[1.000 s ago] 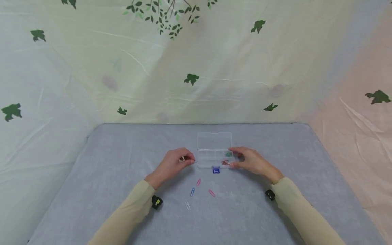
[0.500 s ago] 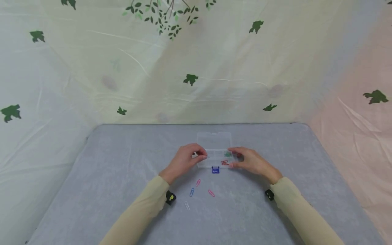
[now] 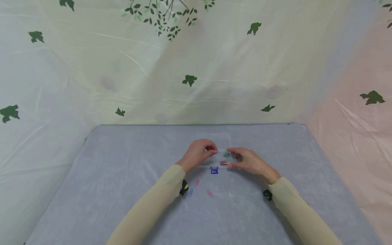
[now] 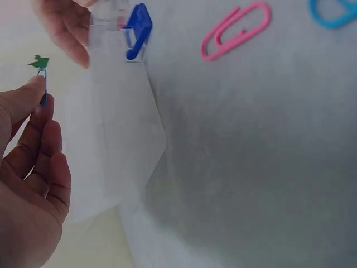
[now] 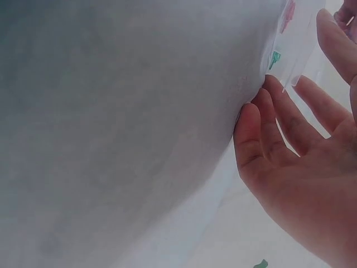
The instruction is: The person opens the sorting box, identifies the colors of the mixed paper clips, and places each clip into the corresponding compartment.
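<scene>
A clear plastic compartment box (image 3: 218,162) lies on the table with its lid (image 3: 225,139) raised at the back. Its blue latch (image 3: 214,170) faces the front. My left hand (image 3: 198,153) is over the box and pinches a blue paper clip (image 4: 44,88) between thumb and finger. At the right end, my right hand (image 3: 252,161) holds the box, thumb at the front and fingers behind. Red paper clips (image 3: 223,163) lie in a front right compartment, green ones (image 3: 226,154) behind them. My left hand hides the box's left part in the head view.
Before the box, loose paper clips lie on the grey cloth: two pink (image 3: 210,193), one blue (image 3: 191,192) and one white (image 3: 185,206). A pale curtain (image 3: 147,75) with green leaf shapes hangs behind the table's back edge.
My left hand has moved right, from beside the box to above its middle, carrying the pinched paper clip. My right hand has stayed at the box's right end.
</scene>
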Available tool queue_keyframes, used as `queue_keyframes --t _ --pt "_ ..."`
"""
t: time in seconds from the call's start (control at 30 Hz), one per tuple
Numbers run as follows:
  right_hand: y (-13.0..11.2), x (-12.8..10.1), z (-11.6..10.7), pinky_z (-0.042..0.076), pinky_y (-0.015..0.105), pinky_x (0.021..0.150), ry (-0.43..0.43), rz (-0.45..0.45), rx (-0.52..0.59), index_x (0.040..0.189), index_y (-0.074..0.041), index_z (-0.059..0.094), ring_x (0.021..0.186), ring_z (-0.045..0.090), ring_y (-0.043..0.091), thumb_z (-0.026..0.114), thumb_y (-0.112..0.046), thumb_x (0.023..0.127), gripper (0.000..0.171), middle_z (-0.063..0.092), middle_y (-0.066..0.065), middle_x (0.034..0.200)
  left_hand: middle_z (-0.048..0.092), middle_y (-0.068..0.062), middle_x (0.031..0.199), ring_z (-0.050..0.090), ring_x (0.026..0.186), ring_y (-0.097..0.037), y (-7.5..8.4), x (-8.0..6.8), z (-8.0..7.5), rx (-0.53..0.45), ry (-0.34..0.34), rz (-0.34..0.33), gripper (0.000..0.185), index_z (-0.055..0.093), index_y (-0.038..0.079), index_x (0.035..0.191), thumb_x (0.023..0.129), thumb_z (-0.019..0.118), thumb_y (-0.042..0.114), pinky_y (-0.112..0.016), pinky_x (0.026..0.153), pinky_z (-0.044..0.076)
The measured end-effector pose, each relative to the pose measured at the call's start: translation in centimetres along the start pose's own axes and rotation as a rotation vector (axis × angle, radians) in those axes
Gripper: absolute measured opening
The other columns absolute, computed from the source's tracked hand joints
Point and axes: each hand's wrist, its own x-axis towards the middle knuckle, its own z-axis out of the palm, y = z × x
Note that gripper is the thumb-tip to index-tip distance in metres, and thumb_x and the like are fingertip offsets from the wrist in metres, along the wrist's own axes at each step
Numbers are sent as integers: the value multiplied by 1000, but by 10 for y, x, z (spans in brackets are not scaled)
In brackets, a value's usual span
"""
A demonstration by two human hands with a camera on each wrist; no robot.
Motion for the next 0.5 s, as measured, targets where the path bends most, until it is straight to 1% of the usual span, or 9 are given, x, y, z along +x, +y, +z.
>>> queue_keyframes --t 0.1,0.2,0.33,0.5 --pt "1 0 0 45 55 108 -4 -3 -4 149 -6 55 122 57 31 84 -32 89 71 58 16 147 73 4 95 62 85 -11 -2 8 5 30 -31 -17 5 78 15 98 98 73 17 -27 78 52" --pt "1 0 1 46 55 108 -6 -7 -10 149 -7 55 123 58 30 83 -32 89 71 58 15 147 73 4 94 62 84 -11 -4 12 8 63 -63 -32 5 78 15 97 98 73 16 -28 76 52" --pt "0 -1 2 46 55 108 1 -13 -10 148 -7 56 122 58 30 83 -32 89 70 58 15 147 75 2 97 65 88 -12 -6 16 12 93 -86 -38 5 80 14 98 97 74 15 -29 81 54" --pt "-1 -1 0 46 56 107 10 -21 -7 148 -7 57 122 59 31 83 -34 90 69 58 16 147 77 0 101 69 95 -14 -9 16 12 78 -85 -37 11 82 13 104 97 75 16 -30 85 55"
